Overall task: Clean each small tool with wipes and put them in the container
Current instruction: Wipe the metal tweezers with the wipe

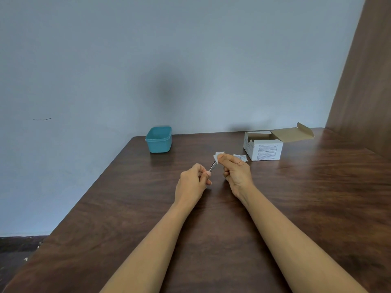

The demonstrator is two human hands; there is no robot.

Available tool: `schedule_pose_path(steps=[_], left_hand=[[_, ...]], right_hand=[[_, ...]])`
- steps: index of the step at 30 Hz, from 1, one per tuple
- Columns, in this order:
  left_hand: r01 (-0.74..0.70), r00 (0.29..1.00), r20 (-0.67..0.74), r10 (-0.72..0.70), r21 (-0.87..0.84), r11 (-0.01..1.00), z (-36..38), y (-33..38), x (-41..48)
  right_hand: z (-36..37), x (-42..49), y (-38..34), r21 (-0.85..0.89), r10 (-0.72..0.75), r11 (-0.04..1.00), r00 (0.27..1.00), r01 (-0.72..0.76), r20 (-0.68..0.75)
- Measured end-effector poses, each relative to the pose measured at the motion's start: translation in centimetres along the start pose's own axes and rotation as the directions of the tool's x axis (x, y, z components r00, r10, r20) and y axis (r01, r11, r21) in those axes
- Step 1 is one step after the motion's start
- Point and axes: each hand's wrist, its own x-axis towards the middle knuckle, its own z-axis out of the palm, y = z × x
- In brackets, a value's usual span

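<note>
Above the middle of the dark wooden table (pixel 296 208), my left hand (pixel 193 182) grips the lower end of a small metal tool (pixel 212 166). The tool slants up to the right. My right hand (pixel 236 171) pinches a small white wipe (pixel 218 156) round the tool's upper tip. A teal plastic container (pixel 159 139) stands open at the table's far left corner, well apart from both hands.
An open white cardboard box (pixel 264 148) with its flap folded back sits at the far right. A small white sachet (pixel 240 157) lies just left of it. A grey wall runs behind the table, and a brown panel (pixel 364 81) rises on the right.
</note>
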Motion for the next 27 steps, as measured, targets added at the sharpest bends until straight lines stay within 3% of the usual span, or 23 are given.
schedule_pose_path(steps=[27], left_hand=[[-0.004, 1.000, 0.020, 0.003, 0.023, 1.000, -0.11, 0.19, -0.11]], right_hand=[[0.09, 0.07, 0.08, -0.020, -0.022, 1.000, 1.000, 0.021, -0.018]])
